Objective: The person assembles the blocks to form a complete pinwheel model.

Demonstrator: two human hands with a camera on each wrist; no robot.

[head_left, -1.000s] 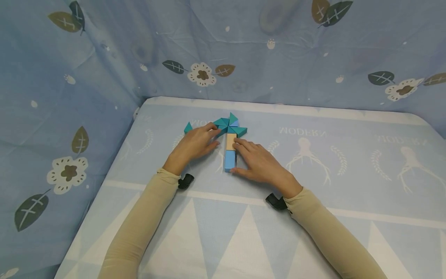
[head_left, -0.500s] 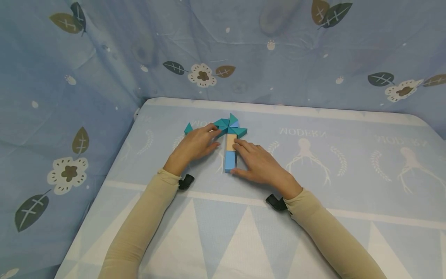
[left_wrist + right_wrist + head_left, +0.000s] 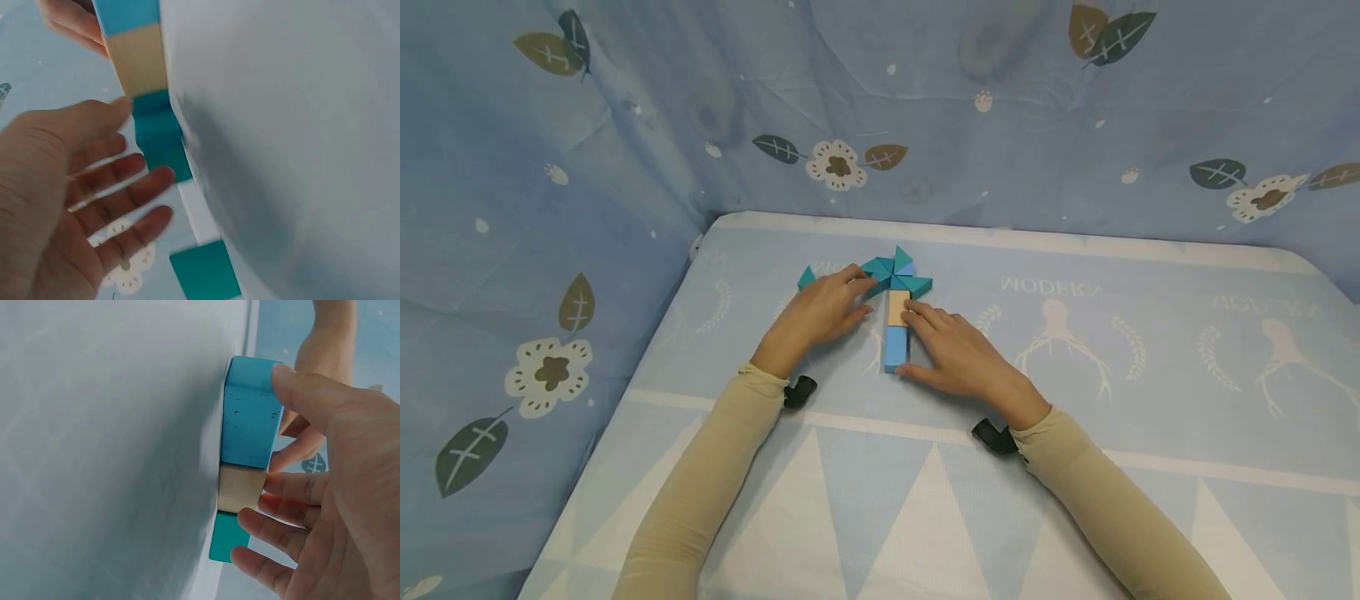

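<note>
Teal triangular blocks [image 3: 914, 285] lie in a pinwheel shape on the table, with one light blue triangle [image 3: 906, 268] among them. Directly below them a natural wood block [image 3: 898, 308] and a light blue block [image 3: 896, 348] form a straight stem. My left hand [image 3: 822, 310] is left of the pinwheel, its slightly bent fingertips at the teal blocks' edge. On the stem's right side, my right hand [image 3: 961, 353] has its fingertips beside the wood block and its thumb at the blue block's near corner. A separate teal triangle [image 3: 806, 277] sits beyond the left hand, partly hidden by it.
The table [image 3: 1150, 350] wears a pale blue and white patterned cover. Blue printed curtains [image 3: 1000, 150] hang behind it and along its left side. Black straps or mounts [image 3: 992, 435] stick out at both wrists.
The head view has tilted very slightly, so the whole scene sits a little lower. Hands and blocks hold the same places relative to each other.
</note>
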